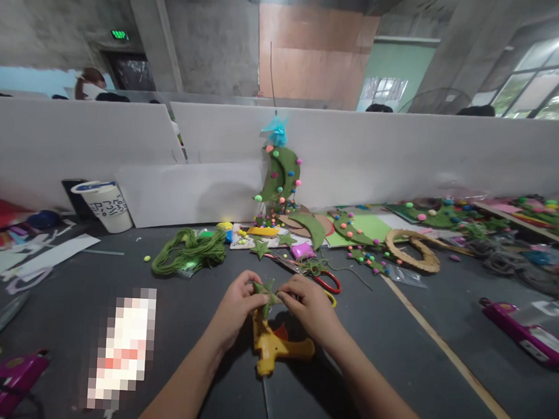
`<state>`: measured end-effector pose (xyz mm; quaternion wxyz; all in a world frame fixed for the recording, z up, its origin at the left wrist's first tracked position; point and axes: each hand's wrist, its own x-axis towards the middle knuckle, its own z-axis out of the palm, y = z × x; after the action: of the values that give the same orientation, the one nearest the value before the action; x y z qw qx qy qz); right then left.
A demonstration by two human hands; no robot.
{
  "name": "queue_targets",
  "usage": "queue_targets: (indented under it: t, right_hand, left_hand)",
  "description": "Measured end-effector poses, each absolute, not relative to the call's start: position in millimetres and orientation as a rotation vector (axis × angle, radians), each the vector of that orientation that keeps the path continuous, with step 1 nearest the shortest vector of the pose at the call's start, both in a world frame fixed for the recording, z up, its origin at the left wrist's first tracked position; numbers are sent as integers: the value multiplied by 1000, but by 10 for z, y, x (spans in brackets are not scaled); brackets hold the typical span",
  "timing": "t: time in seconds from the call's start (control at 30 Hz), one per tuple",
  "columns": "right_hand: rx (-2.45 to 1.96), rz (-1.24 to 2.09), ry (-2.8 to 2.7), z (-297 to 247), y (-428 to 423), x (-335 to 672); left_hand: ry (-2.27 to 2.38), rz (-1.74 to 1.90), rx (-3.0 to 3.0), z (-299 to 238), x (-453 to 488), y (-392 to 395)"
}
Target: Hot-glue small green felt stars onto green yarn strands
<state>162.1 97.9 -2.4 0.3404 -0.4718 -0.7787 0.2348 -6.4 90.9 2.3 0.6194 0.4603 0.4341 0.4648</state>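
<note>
My left hand (235, 307) and my right hand (308, 305) meet over the dark table, both pinched on a small green felt star (266, 291) held between their fingertips. Right under my hands a yellow glue gun (275, 344) lies on the table. Beyond my hands lie red-handled scissors (326, 279), another green felt star (260, 248) and a pink packet (302, 250). Farther back stands a green felt tree (281, 175) dotted with coloured pompoms and topped by a blue bow.
A bundle of green yarn (189, 253) lies to the left, a white paper cup (105, 205) beyond it. A straw wreath (413, 249) and pompom-covered felt pieces (359, 242) lie right. Purple glue guns (528, 332) sit at both sides. White partition boards (404, 153) close the back.
</note>
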Motion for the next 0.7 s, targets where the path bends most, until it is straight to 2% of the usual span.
queue_targets:
  t: [0.2, 0.37, 0.5, 0.7]
  right_hand:
    - [-1344, 437, -2076, 11, 918, 1593]
    - [-1373, 352, -2179, -21, 843, 1484]
    - [-1351, 389, -2230, -85, 848, 1445]
    - [-1312, 527, -2166, -107, 926, 1514]
  left_hand:
    - [1383, 1145, 1518, -19, -39, 897]
    - [1536, 1246, 1553, -36, -5, 868]
    - [1368, 1327, 1322, -75, -16, 902]
    - [1015, 1199, 994, -29, -20, 912]
